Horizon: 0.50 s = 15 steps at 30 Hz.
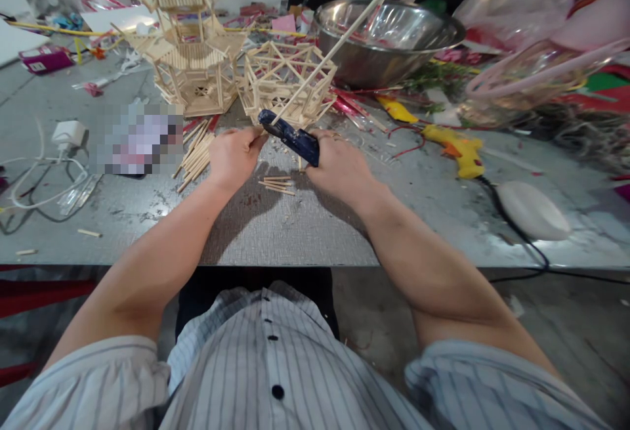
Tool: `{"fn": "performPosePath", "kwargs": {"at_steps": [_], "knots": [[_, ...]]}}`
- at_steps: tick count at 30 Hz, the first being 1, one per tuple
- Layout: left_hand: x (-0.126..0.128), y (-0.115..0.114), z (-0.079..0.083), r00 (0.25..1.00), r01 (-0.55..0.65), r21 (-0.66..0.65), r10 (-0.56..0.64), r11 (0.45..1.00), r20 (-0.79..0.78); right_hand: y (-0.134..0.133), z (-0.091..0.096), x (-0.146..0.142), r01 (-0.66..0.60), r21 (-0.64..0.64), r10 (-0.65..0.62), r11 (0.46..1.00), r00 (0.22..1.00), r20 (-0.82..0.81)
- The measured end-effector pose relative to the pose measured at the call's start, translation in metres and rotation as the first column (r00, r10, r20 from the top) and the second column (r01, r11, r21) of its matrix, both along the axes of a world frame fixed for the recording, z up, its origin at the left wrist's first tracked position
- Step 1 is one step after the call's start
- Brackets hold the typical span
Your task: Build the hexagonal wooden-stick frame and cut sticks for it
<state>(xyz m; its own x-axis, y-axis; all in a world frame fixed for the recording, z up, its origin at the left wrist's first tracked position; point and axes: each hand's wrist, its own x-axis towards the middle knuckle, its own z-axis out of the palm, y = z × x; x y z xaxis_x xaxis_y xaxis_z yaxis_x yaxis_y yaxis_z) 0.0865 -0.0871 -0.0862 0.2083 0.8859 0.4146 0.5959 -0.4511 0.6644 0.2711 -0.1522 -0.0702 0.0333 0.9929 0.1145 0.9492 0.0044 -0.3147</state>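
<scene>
My right hand [339,164] is closed around a dark blue hand cutter [306,146], whose head points left toward my left hand. A long thin wooden stick [327,56] slants from the cutter's head up to the right. My left hand [235,154] is closed in a pinch by the stick's lower end; its fingertips are partly hidden. Below and between my hands lie several short cut sticks [278,185]. A pile of longer sticks [197,157] rests left of my left hand. Just beyond the cutter stands an open stick framework [288,79].
A tiered stick pavilion [194,56] stands at the back left. Behind on the right is a steel bowl [381,49]. A yellow glue gun [460,151] and a white oval object [534,210] lie to the right. A phone [142,141] and white charger [69,136] are left.
</scene>
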Motion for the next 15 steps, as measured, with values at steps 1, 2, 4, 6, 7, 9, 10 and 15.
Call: {"fn": "performPosePath", "kwargs": {"at_steps": [1,2,4,6,7,9,10,15], "knots": [[0.0001,0.0002,-0.0001,1.000,-0.001,-0.005,0.001,1.000,0.005,-0.0001,-0.0005,0.0001,-0.004,0.005,0.004,1.000,1.000,0.001],[0.0002,0.0002,-0.0002,1.000,0.000,-0.011,0.000,1.000,0.011,-0.0001,-0.0011,0.0002,-0.008,0.010,0.008,1.000,1.000,0.002],[0.0004,0.0001,-0.0002,1.000,0.003,-0.020,-0.002,1.000,0.020,0.0001,-0.0027,0.0005,-0.013,0.025,0.013,1.000,1.000,0.005],[0.0007,-0.0002,-0.0002,1.000,0.008,-0.027,-0.007,1.000,0.017,0.0002,-0.0038,0.0006,-0.011,0.041,0.011,0.999,1.000,0.000],[0.0008,-0.0003,-0.0001,1.000,0.011,-0.028,-0.010,1.000,0.016,0.0002,-0.0039,0.0005,-0.005,0.045,0.006,0.999,1.000,-0.007],[0.0011,-0.0007,0.0002,1.000,0.017,-0.025,-0.017,1.000,0.011,-0.0003,-0.0033,0.0000,0.008,0.044,-0.007,0.999,1.000,-0.021],[0.0012,-0.0010,0.0005,1.000,0.019,-0.022,-0.019,1.000,0.007,-0.0007,-0.0027,-0.0003,0.017,0.037,-0.016,0.999,1.000,-0.022],[0.0013,-0.0025,0.0031,0.999,0.047,-0.070,-0.045,0.996,0.023,-0.0017,0.0007,-0.0015,0.046,-0.029,-0.044,0.999,0.997,0.056]]}}
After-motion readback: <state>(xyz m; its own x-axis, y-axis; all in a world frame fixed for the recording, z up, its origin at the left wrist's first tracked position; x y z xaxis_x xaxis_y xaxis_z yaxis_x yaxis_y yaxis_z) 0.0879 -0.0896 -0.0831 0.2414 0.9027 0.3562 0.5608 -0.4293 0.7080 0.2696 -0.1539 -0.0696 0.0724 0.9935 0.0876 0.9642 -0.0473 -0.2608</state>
